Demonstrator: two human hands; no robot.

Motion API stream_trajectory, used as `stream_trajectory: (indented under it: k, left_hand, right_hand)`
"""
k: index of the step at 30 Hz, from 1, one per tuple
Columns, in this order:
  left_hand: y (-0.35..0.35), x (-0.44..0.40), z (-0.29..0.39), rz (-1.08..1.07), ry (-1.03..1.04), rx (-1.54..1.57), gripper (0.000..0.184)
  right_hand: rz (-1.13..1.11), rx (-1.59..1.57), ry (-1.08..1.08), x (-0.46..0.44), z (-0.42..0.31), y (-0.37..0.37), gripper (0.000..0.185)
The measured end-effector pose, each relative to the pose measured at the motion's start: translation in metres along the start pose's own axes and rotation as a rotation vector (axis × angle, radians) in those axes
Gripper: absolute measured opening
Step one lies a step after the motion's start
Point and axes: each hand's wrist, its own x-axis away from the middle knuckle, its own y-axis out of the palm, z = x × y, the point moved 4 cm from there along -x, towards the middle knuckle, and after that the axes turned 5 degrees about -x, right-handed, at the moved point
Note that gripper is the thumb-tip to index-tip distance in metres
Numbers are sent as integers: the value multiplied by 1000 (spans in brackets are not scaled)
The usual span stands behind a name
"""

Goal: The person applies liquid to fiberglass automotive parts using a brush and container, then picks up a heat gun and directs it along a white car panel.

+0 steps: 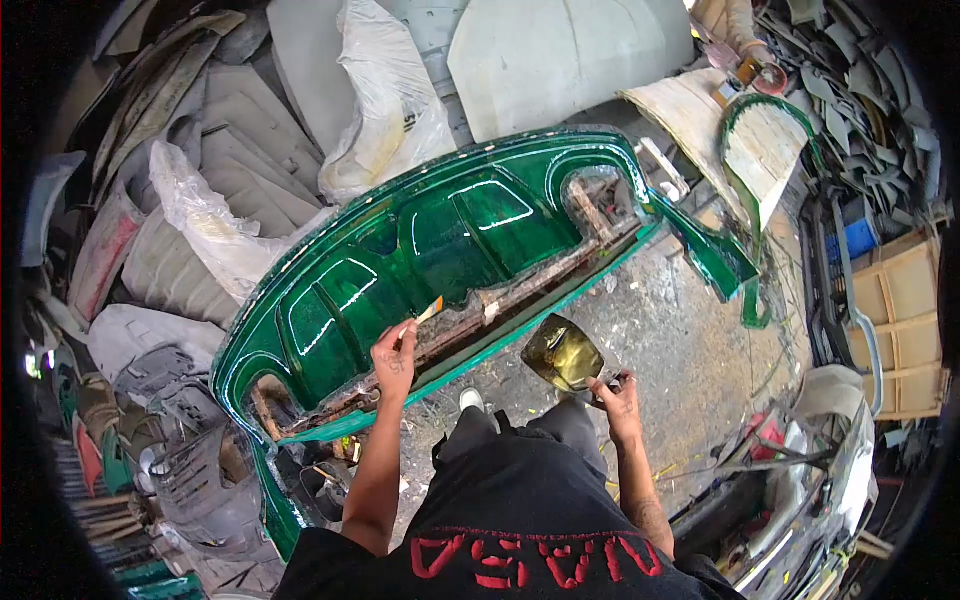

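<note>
Now our left hand [394, 362] pinches the paintbrush [432, 312], our right hand [622, 408] grips the liquid container [560, 352] at four o'clock; over-tilting could slop it floorward.

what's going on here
A person stands over a large glossy green moulded panel. Their left hand holds what looks like a small brush above the panel's near side; whether it touches is hard to tell. Their right hand holds an open container of yellowish liquid beside the panel, over the floor.
</note>
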Motion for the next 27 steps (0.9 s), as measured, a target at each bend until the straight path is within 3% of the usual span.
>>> stream_trajectory:
  k: [4, 6, 7, 10, 12, 16, 17, 18, 21, 23, 26, 27]
  left_hand:
    - [30, -3, 51, 1, 70, 23, 20]
    - [48, -1, 73, -28, -69, 109, 19]
    - [57, 1, 92, -24, -23, 118, 17]
    - [91, 8, 132, -90, -51, 153, 15]
    - [120, 10, 160, -195, -5, 108, 13]
    - [189, 19, 168, -144, 127, -49, 12]
    - [200, 21, 176, -155, 82, -99, 12]
    - [212, 21, 174, -129, 195, -153, 11]
    - [241, 23, 166, -150, 140, -281, 13]
    - [258, 25, 165, -311, 208, -314, 16]
    - [249, 20, 164, -201, 167, -310, 17]
    - [240, 18, 172, -169, 68, -313, 17]
  right_hand:
    - [-108, -23, -23, -52, -7, -7, 71]
    - [-230, -26, -61, -75, -21, -9, 55]
    - [-221, 64, -159, -90, -26, -13, 52]
    - [-292, 182, -124, -113, -69, -20, 78]
    - [-318, 199, -175, -137, -73, -26, 79]
    - [-364, 306, -292, -160, -105, -33, 78]
    - [-434, 225, -228, -161, -118, -32, 77]
    - [-454, 228, -225, -168, -116, -33, 77]
    - [-489, 227, -257, -187, -109, -34, 78]
    - [-477, 241, -358, -192, -113, -32, 78]
    - [-544, 91, -281, -199, -116, -25, 77]
    - [-542, 71, -267, -192, -131, -23, 73]
